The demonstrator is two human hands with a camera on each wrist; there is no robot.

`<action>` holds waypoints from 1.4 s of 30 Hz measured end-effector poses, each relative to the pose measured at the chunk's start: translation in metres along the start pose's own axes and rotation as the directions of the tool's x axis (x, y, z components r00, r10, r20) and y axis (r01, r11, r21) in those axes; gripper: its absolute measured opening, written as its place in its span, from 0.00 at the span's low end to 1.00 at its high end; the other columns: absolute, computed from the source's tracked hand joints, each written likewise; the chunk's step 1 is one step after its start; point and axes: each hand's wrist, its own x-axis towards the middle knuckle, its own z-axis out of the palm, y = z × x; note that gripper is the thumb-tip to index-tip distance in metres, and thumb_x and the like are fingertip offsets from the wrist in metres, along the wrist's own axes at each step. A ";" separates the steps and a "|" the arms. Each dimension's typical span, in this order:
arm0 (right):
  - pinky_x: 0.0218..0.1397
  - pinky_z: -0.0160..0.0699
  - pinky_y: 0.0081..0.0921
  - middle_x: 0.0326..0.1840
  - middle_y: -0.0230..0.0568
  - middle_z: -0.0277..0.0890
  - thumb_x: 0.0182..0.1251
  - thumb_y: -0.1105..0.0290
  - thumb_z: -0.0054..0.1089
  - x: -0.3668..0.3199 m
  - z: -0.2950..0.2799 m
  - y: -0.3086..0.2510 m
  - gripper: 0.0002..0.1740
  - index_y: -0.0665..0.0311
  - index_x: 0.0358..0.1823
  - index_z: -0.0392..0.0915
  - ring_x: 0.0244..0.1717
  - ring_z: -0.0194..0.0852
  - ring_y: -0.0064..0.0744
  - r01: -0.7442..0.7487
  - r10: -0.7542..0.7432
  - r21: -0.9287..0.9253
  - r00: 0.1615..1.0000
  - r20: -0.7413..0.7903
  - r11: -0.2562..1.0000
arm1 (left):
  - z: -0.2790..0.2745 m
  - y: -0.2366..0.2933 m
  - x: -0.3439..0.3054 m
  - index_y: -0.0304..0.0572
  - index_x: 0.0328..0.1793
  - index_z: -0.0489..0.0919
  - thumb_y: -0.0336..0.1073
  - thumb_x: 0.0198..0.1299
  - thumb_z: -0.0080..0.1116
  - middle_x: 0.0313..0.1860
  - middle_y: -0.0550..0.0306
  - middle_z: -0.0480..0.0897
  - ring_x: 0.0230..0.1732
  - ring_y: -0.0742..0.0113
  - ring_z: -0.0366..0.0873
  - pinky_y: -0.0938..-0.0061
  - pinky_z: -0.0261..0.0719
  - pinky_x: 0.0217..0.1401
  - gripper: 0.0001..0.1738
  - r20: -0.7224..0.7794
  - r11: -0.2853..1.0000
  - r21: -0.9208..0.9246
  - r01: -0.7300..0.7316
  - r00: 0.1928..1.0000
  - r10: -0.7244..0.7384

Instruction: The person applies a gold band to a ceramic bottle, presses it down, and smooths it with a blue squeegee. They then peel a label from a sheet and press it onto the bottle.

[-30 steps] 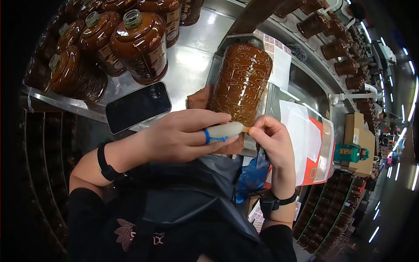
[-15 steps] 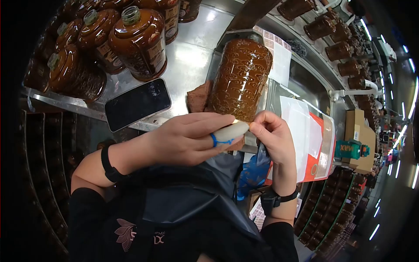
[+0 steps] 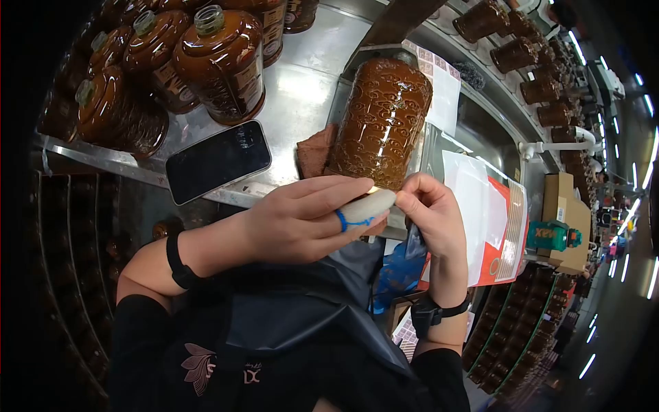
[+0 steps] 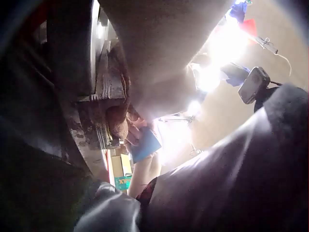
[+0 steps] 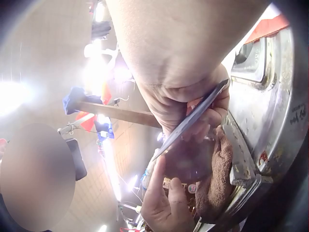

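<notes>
Our left hand [image 3: 295, 216], fingers straight, touches its finger cot [image 3: 367, 206] to our right hand [image 3: 429, 216], which pinches a thin strip [image 5: 193, 118]. A brown jar [image 3: 381, 120] lies at 12 o'clock.

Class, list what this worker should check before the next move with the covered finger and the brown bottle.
1. Finger cover seated on forefinger of left hand: ok.
2. Right hand grips thin strip: ok.
3. What its fingertips pinch at the cover's tip: cannot tell.
4. Brown bottle lying on its side, cloth at its near end: ok.
5. Phone apart from bottle: ok.
</notes>
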 end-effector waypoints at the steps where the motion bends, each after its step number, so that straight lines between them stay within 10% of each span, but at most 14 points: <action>1: 0.31 0.53 0.13 0.26 0.16 0.68 0.72 0.71 0.72 0.000 0.000 0.000 0.11 0.63 0.34 0.78 0.28 0.56 0.07 0.000 0.000 -0.005 1.000 0.003 1.000 | 0.000 0.000 0.000 0.45 0.54 0.91 0.28 0.55 0.69 0.55 0.55 0.86 0.58 0.55 0.85 0.64 0.91 0.57 0.18 -0.005 1.000 0.002 0.003 1.000 -0.003; 9: 0.33 0.55 0.13 0.27 0.17 0.69 0.72 0.70 0.73 0.001 -0.002 0.000 0.11 0.62 0.34 0.78 0.29 0.58 0.07 -0.024 0.024 -0.020 1.000 0.004 1.000 | -0.019 0.001 -0.018 0.45 0.57 0.90 0.26 0.55 0.68 0.58 0.56 0.86 0.60 0.55 0.85 0.64 0.91 0.57 0.21 0.031 0.976 0.039 0.214 0.976 -0.215; 16: 0.34 0.55 0.13 0.27 0.17 0.69 0.72 0.70 0.73 0.001 -0.001 -0.002 0.11 0.62 0.34 0.78 0.30 0.58 0.08 -0.029 0.029 -0.008 1.000 -0.001 1.000 | -0.006 -0.007 -0.012 0.52 0.57 0.90 0.28 0.56 0.71 0.57 0.57 0.86 0.59 0.57 0.85 0.65 0.90 0.55 0.20 0.051 0.999 -0.022 0.036 0.998 -0.035; 42: 0.31 0.50 0.15 0.25 0.15 0.64 0.71 0.70 0.74 0.003 0.002 0.004 0.12 0.62 0.32 0.77 0.27 0.53 0.08 0.007 -0.007 -0.025 1.000 -0.002 1.000 | -0.015 -0.006 -0.017 0.46 0.56 0.89 0.27 0.53 0.69 0.58 0.53 0.86 0.63 0.53 0.83 0.62 0.88 0.60 0.21 0.040 0.994 -0.003 0.106 0.994 -0.106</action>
